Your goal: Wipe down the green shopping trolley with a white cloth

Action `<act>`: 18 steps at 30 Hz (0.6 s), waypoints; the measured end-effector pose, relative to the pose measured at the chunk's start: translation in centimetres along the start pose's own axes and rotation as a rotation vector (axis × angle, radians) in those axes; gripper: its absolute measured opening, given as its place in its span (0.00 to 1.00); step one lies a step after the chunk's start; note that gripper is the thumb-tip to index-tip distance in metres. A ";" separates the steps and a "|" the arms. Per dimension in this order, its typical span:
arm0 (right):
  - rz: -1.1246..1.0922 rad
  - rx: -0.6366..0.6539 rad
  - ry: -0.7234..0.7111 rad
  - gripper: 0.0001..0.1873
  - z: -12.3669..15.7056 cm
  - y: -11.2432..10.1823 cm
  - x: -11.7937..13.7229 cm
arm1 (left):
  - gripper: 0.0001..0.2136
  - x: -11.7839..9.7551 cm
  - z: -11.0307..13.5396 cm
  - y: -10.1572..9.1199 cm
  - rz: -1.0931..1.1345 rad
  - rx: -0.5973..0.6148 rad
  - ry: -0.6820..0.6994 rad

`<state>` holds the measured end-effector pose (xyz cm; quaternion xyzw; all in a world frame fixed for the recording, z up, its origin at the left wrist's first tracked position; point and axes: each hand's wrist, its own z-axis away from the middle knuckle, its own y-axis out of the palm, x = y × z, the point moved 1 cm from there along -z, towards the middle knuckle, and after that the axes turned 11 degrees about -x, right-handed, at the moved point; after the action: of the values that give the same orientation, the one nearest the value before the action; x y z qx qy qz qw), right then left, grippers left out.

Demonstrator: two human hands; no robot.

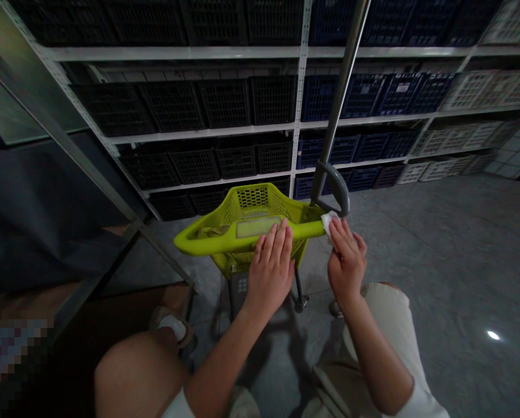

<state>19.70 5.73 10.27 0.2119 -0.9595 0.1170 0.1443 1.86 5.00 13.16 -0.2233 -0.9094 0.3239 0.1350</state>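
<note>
Two hands are working at the near edge of a lime-green shopping basket (208, 235), which is sitting on a small wheeled frame in the middle of the frame.

The left hand (271, 267) is lying flat and released, fingers straight and together, palm pressing down on the basket's broad front rim just beside a pale label panel (257, 226). The right hand (346, 261) is grasping a white cloth (328, 222), bunching it under its fingertips against the basket's right corner.

The cloth is looking soft and limp, likely to crumple under any grip. By my guess the basket is light, stiff moulded plastic. Its smooth rim is probably a little slippery, and its perforated walls may flex if squeezed. The thick rolled rim is looking like the surest place to take hold. Since the frame is riding on castors (301, 302), I expect it to roll away unless it is steadied.

Just right of the cloth, a grey loop grip (340, 188) is joining a metal handle pole (340, 93) that is slanting up to the top of the frame.

Beyond, metal shelving (199, 134) is filling the upper half, carrying black crates (225, 101) on the left, blue crates (364, 93) in the centre and white crates (481, 87) at upper right. Grey floor tiles (438, 244) are spreading out at lower right.
</note>
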 end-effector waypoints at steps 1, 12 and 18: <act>-0.007 0.012 0.002 0.35 0.1 0.3 0.8 | 0.33 0.0 0.0 0.0 0.003 0.003 0.001; 0.000 0.002 -0.043 0.31 0.1 0.3 0.1 | 0.34 0.2 0.2 -0.2 0.017 0.004 0.000; -0.034 0.119 -0.101 0.33 0.5 0.9 3.7 | 0.33 0.2 0.3 0.1 0.002 -0.012 -0.008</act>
<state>15.97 4.99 10.88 0.2419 -0.9532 0.1606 0.0849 1.61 4.96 12.90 -0.2237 -0.9117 0.3193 0.1297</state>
